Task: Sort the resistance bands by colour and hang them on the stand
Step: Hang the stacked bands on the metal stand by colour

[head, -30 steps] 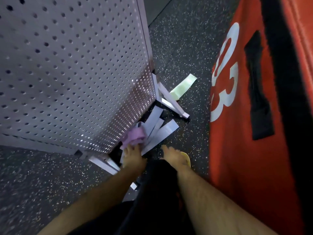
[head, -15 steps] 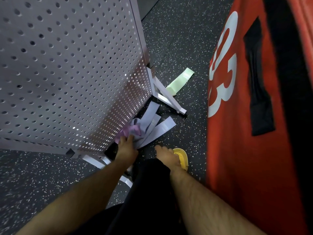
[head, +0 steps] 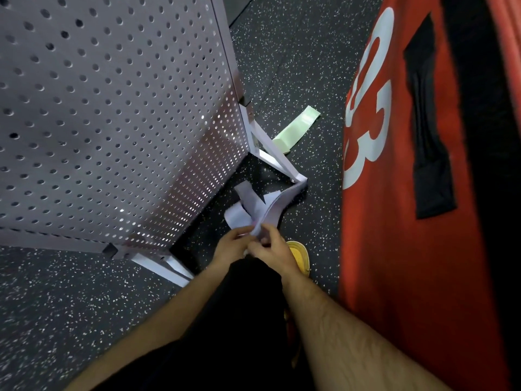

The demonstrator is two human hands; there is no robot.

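Looking like early days: your left hand (head: 231, 244) and right hand (head: 272, 251) are clamped on the bunch of flat pale-lilac rubber bands (head: 253, 207) by the foot of the grey perforated metal stand (head: 112, 108). Nothing hangs on its visible face; a pale-green band (head: 296, 129) lies behind that foot.

Dim, soft wide-angle view.
Light glints through the pegboard stand (head: 112, 122) holes at centre; edges bow outward; lower frame lies dark.
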